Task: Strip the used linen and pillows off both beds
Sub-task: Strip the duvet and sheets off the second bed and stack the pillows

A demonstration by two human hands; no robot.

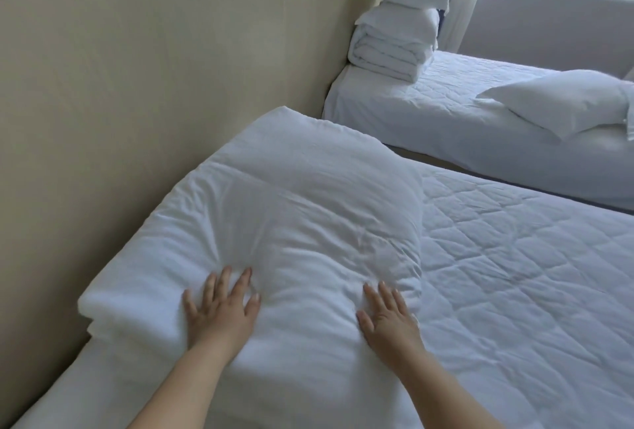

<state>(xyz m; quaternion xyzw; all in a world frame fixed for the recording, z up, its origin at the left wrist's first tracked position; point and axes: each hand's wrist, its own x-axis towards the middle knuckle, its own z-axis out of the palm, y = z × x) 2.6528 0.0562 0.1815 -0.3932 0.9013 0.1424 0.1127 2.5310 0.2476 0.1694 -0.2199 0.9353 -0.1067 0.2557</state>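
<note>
Along the left runs the plain beige wall (103,120), and pushed against it lies the thick folded white quilted duvet (291,216), at the head end of the near bed with its white diamond-stitched mattress pad (514,274). The duvet's long axis runs beside the wall, away from the person, across the bed's width. Its layered fold edges face the wall.

The left hand (221,312) lies flat on the duvet's near end with fingers spread and straight, pressing in and gripping nothing. The right hand (387,319) presses down the same way near the right edge.

Further right, at the head of the far white quilted bed (446,109), stands a stack of folded white bedding topped with plump pillows (394,48). A loose white rectangular pillow (562,103) lies further down that bed, lengthwise along it, one corner pointing back at the stack.

Both pads look bare of sheets, so the stripping seems largely done. The duvet, the stack and the loose pillow are yet to come off.
</note>
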